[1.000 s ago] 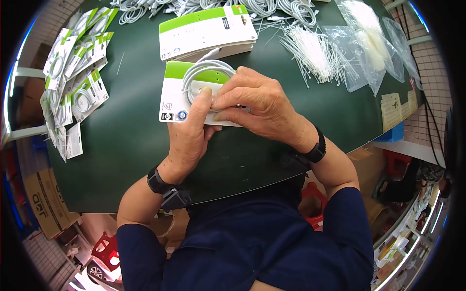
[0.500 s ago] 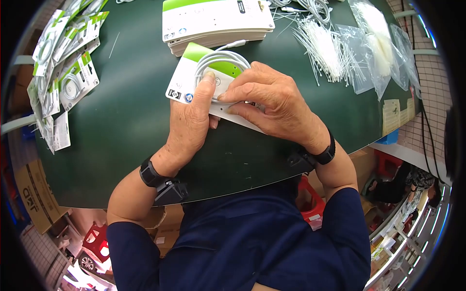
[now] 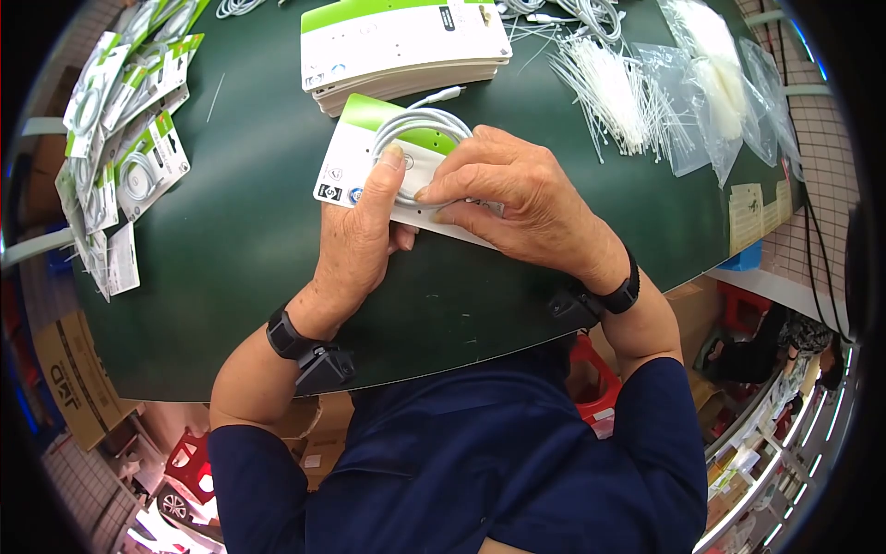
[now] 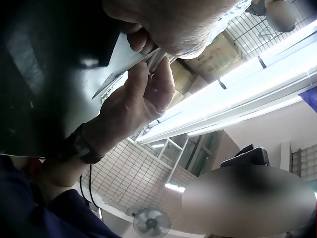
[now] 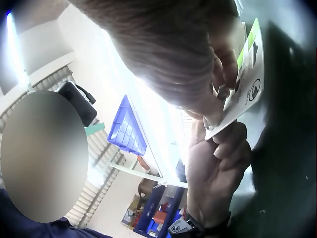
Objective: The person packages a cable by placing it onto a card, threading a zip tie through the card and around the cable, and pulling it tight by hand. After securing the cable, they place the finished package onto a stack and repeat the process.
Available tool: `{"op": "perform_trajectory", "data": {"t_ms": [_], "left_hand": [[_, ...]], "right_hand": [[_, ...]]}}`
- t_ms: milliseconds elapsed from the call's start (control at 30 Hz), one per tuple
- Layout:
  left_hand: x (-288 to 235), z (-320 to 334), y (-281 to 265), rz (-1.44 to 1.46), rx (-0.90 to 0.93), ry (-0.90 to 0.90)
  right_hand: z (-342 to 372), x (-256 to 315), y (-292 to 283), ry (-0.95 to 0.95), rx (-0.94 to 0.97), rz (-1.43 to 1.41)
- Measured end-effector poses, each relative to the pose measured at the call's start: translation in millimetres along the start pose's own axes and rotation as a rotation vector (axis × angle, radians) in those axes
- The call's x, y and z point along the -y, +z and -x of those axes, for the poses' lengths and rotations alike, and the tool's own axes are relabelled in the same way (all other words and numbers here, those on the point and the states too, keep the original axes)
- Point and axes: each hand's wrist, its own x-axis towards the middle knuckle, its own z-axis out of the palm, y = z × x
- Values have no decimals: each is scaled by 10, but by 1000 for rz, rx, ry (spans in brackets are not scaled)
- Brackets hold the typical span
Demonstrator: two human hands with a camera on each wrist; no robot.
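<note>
My left hand [image 3: 358, 226] grips a white and green packaging card [image 3: 346, 152], thumb on top and fingers beneath. A coiled white cable [image 3: 423, 117] lies against the card's face, under that thumb, and its plug [image 3: 445, 95] sticks out past the upper edge. At the coil's lower right, the thumb and fingers of my right hand [image 3: 526, 196] pinch the cable, hiding that part of it. The right wrist view shows the back of the card [image 5: 247, 91], with left fingers [image 5: 232, 144] curled at its lower edge.
Beyond the hands stands a stack of similar cards [image 3: 397, 46]. Packed cards with cables [image 3: 138, 175] pile up at the left. Loose white cable ties [image 3: 614, 97] and clear plastic bags [image 3: 715, 92] lie at the right, with more coiled cables [image 3: 591, 14] at the back.
The card has turned clockwise in the hands since a second ago, its right end now lower. Both hands keep their hold on card and cable. The head view has shifted slightly.
</note>
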Motion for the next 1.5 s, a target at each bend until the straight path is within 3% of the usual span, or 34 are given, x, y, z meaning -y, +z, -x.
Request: {"op": "perform_trajectory", "data": {"t_ms": [300, 567, 833, 967, 1067, 1100, 1200, 1333, 1500], "left_hand": [[-40, -29, 13, -76, -58, 19], [-12, 27, 48, -66, -101, 93], [-132, 61, 75, -17, -147, 211], [-207, 45, 42, -65, -183, 276], [-232, 12, 23, -60, -200, 325], [-244, -5, 10, -54, -233, 347], [-297, -30, -34, -30, -236, 358], [-264, -57, -47, -23, -261, 368], [-162, -76, -63, 5, -227, 355]], "right_hand": [[14, -73, 40, -7, 12, 9], [-25, -28, -6, -127, 39, 128], [-93, 66, -145, -364, -196, 223], [-78, -5, -411, -295, -407, 353], [20, -192, -719, 175, -511, 424], [71, -275, -832, 180, -514, 463], [190, -556, -1069, 458, -505, 601], [270, -635, -1083, 537, -364, 888], [264, -689, -1033, 723, -265, 892]]}}
